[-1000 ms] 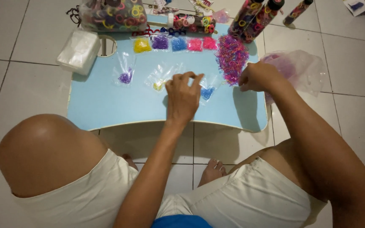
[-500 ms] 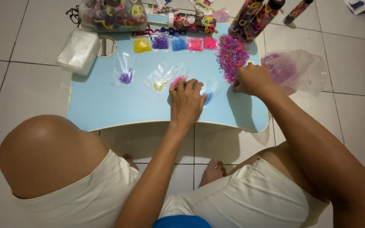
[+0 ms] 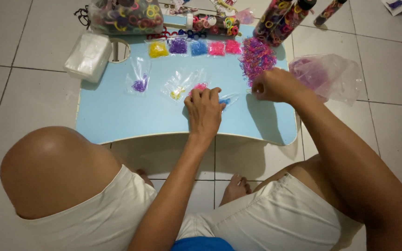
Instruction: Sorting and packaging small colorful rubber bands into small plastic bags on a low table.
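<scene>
My left hand (image 3: 204, 109) rests palm down on the light blue lap table (image 3: 117, 116), its fingers on small clear bags holding pink bands (image 3: 200, 86) and blue bands (image 3: 226, 100). My right hand (image 3: 271, 85) is closed at the near edge of a loose pile of pink and purple rubber bands (image 3: 257, 56), fingers pinched; what they hold is too small to see. Two more small bags lie to the left, one with yellow bands (image 3: 177, 92) and one with purple bands (image 3: 139, 85).
A row of filled small bags in yellow, purple, blue and pink (image 3: 191, 47) lies along the table's far edge. Behind it are clear containers of coloured hair ties (image 3: 125, 15) and tubes (image 3: 280, 16). A white stack of bags (image 3: 88, 56) lies left, a crumpled clear bag (image 3: 327, 74) right, on the tiled floor.
My left hand slid slightly left and down onto the small pink and blue bags. My right hand moved from the table's right part up to the edge of the band pile.
</scene>
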